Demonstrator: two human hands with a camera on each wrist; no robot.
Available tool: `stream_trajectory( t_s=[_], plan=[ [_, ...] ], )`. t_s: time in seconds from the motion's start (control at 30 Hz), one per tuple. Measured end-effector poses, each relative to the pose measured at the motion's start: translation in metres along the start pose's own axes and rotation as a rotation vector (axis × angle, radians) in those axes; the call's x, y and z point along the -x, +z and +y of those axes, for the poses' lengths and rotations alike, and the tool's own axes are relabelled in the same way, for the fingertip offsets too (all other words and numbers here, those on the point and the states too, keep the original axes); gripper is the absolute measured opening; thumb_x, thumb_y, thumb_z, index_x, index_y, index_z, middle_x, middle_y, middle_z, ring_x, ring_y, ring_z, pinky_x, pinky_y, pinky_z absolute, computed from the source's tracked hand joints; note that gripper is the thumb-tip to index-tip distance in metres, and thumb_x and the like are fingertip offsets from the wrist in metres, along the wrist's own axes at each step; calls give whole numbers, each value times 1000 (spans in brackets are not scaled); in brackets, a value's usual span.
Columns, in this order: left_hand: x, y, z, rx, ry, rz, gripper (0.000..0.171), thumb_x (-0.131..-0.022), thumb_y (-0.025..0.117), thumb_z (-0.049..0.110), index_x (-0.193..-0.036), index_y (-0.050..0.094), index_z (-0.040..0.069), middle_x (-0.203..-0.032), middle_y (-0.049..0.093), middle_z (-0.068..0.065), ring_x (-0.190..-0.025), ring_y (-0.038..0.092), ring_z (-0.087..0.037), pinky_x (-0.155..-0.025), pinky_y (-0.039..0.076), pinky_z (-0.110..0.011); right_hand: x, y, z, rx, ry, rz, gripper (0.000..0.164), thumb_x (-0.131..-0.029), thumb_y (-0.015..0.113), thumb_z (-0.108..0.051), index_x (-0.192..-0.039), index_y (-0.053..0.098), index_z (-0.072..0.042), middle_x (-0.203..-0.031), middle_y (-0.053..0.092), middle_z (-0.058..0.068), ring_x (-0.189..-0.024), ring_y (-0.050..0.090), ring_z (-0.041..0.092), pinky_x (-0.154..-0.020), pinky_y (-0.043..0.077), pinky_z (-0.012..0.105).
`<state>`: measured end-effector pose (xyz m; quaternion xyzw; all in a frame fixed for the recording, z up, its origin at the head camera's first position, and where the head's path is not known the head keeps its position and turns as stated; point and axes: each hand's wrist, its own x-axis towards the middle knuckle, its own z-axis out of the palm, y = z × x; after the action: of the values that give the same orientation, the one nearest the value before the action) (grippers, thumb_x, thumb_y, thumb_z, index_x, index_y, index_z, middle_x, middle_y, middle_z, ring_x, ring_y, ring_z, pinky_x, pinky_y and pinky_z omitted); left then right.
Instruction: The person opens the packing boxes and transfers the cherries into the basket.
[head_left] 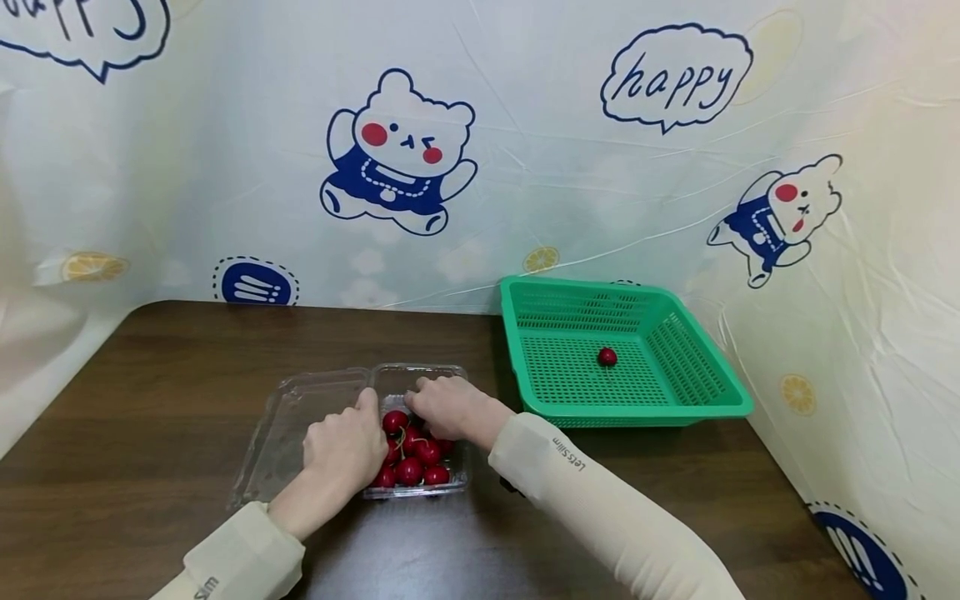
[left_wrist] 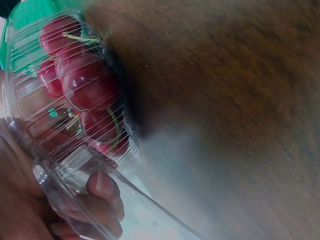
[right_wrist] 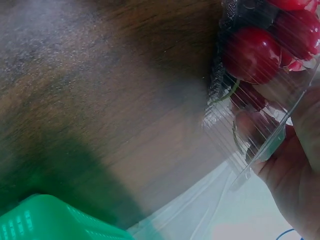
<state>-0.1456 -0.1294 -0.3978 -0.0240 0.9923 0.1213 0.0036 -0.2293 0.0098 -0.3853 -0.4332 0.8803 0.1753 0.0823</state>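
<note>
A clear plastic clamshell box (head_left: 416,492) stands on the table, its lid (head_left: 273,437) folded out to the left. Red cherries (head_left: 409,471) with green stems fill its front part. My left hand (head_left: 347,446) grips the box's left side near the hinge; through the plastic, its curled fingertips (left_wrist: 102,185) show in the left wrist view. Reaching into the back of the box, my right hand (head_left: 457,407) has its fingers bent down beside the cherries. In the right wrist view the fingers (right_wrist: 250,125) appear behind the clear wall, close to a dark cherry (right_wrist: 247,96); I cannot tell whether they pinch it.
A green plastic basket (head_left: 630,411) stands at the back right, with one cherry (head_left: 607,357) on its floor. Behind the dark wooden table (head_left: 150,400) hangs a printed sheet (head_left: 540,192), which also runs down the right side.
</note>
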Motion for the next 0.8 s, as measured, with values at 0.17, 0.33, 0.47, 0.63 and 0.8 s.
stream_trajectory(
  t_s=[0.17,0.33,0.47,0.63,0.8],
  plan=[
    [0,1,1,-4,2,1,18,-90,53,18,-93,43,3,-73,65,-21,-59,63,-37,-49,46,-48,-1,1,0,-32,5,-14,33,-91,69,-25,-123,64,-18,-108,68,3,-93,67,14,-83,56,26],
    [0,1,1,-13,-1,-2,20,-89,54,18,-94,43,2,-72,64,-20,-58,62,-36,-48,45,-47,-1,0,-1,-68,-2,-22,34,-91,69,-22,-125,64,-18,-110,66,4,-94,66,14,-84,56,25],
    [0,0,1,-13,-1,-5,20,-90,54,18,-94,43,3,-71,64,-20,-58,62,-36,-48,45,-47,-1,-2,0,-109,22,-49,32,-90,70,-22,-122,64,-16,-111,65,5,-92,66,14,-84,56,25],
    [0,0,1,-10,-1,4,18,-90,53,18,-93,43,3,-72,65,-21,-59,63,-37,-48,45,-47,-1,-5,0,-120,27,-67,33,-90,70,-20,-122,64,-16,-112,66,5,-93,66,15,-85,56,27],
    [0,0,0,-9,-1,3,18,-90,53,17,-93,43,3,-72,65,-21,-59,64,-37,-48,45,-47,1,-5,-1,-100,18,-49,33,-90,69,-19,-122,63,-16,-111,68,5,-97,67,15,-87,56,27]
  ],
)
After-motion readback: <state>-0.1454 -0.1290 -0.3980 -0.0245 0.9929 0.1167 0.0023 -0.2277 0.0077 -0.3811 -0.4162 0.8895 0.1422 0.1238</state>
